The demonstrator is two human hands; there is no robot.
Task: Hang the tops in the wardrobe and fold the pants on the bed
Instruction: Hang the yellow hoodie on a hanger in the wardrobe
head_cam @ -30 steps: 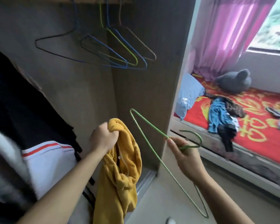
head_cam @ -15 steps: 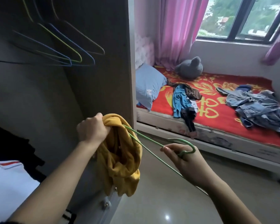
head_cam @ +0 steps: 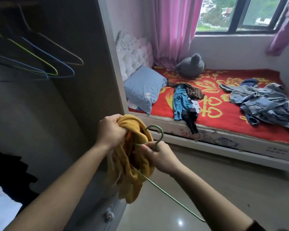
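My left hand [head_cam: 110, 132] grips the bunched upper edge of a mustard-yellow top [head_cam: 132, 170] in front of the open wardrobe [head_cam: 83, 47]. My right hand [head_cam: 158, 156] holds a green wire hanger [head_cam: 158, 137] at its neck, hook pointing up. One arm of the hanger runs inside the yellow top; the other sticks out low to the right. On the red bed [head_cam: 223, 117] lie a blue and dark pile of clothes [head_cam: 185, 104] and a heap of denim [head_cam: 267, 104].
Several empty wire hangers [head_cam: 45, 64] hang in the wardrobe at upper left. Black and white garments [head_cam: 5, 189] hang at lower left. A blue pillow [head_cam: 144, 89] and a grey plush toy [head_cam: 191, 65] lie on the bed. Pink curtains flank the window.
My right hand has pushed the green hanger further into the yellow top and come close to my left hand. The view has turned right, toward the bed.
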